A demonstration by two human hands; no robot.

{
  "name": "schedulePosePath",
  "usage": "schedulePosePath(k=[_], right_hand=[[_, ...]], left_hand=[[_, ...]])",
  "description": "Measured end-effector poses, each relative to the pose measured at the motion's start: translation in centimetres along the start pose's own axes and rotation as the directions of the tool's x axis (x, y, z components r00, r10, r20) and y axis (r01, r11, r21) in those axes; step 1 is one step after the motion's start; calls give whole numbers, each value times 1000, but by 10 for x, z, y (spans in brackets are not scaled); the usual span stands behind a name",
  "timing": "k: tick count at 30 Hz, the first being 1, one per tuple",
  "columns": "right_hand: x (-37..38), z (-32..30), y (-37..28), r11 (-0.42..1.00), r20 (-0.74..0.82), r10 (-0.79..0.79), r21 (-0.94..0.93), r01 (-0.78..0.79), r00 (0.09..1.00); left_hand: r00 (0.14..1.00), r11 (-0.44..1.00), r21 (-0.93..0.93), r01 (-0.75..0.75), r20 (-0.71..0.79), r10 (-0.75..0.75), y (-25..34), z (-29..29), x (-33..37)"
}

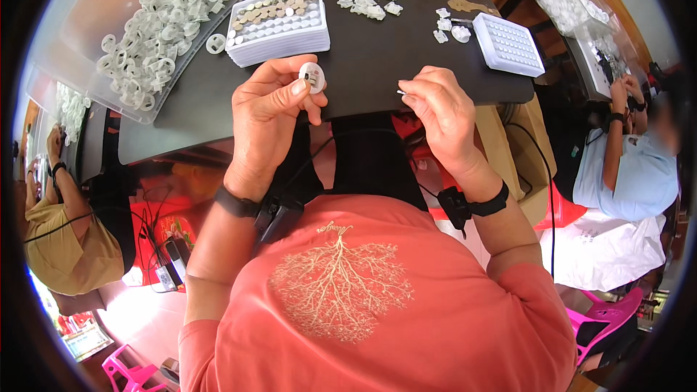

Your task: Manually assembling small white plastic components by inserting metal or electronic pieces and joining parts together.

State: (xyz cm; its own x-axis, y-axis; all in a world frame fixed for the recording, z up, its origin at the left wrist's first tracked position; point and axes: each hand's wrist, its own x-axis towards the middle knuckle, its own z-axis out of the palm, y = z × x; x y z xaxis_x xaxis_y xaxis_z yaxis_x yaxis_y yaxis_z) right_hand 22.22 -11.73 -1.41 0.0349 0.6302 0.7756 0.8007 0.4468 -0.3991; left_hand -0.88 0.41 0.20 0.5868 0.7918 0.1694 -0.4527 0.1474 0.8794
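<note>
Here, the left hand (267,105) pinches a white disc (313,77) near the tabletop (377,58) edge; the right hand (440,109) pinches a tiny piece (401,92), well apart. Keeping the disc steady and gripping lightly should help.

Left hand (270,98) and right hand (443,112) are held up and apart, each closed in a pinch.
The left thumb (277,100) is pressed toward the forefinger (287,65), the lower fingers (314,110) left loosely curled. The right thumb (415,104) and forefinger (428,90) are brought together, pointed leftward, though their exact contact cannot be clearly made out. The left forearm (212,260) and right forearm (508,236) are stretched forward and slanted slightly inward.
</note>
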Motion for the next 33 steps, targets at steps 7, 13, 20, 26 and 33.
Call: schedulePosePath(k=[7, 13, 20, 26, 33], right_hand=[[37, 18, -27, 760, 124, 423, 491, -426, 897], [72, 51, -48, 565, 190, 458, 692, -449, 869], [86, 69, -65, 392, 283, 465, 783, -482, 839], [81, 78, -64, 455, 233, 446, 772, -444, 864], [74, 86, -66, 457, 195, 458, 785, -418, 868]], left_hand=[[999, 995, -89, 36, 28, -34, -1, -9, 1], [994, 946, -312, 85, 95, -58, -2, -15, 5], [995, 945, -318, 69, 95, -40, -7, -23, 5], [996, 932, -356, 71, 78, -46, -5, -22, 5], [995, 892, -444, 83, 84, -51, -4, -22, 4]])
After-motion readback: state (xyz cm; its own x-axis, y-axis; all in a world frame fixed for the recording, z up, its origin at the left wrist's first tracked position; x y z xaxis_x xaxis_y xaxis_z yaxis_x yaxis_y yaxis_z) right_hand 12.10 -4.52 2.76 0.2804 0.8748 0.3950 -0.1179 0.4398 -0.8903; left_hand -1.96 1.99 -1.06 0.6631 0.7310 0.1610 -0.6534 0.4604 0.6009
